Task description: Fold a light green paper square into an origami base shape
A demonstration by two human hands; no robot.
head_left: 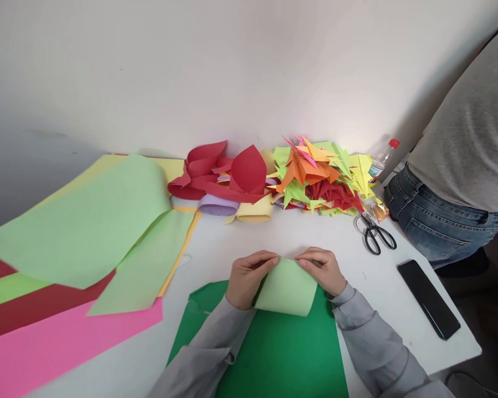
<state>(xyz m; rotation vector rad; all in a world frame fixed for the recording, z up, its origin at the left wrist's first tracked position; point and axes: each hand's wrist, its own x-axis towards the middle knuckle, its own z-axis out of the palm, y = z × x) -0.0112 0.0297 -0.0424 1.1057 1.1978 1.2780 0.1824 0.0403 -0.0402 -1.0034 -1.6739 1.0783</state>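
Observation:
Between my two hands is a small light green sheet of paper [289,290], its near part bending down toward me. My left hand [249,276] pinches its upper left corner between thumb and fingers. At the upper right corner, my right hand [322,269] grips the same paper in a pinch. Beneath them lies a large dark green sheet [286,354] on the white table, partly covered by my left sleeve.
Large coloured sheets [87,221] cover the left side. Along the wall are curled red paper shapes [249,171], folded paper cranes [311,166] and a plastic bottle [382,159]. Scissors [375,235] and a black phone [429,298] lie on the right. A person [465,138] stands beside the table.

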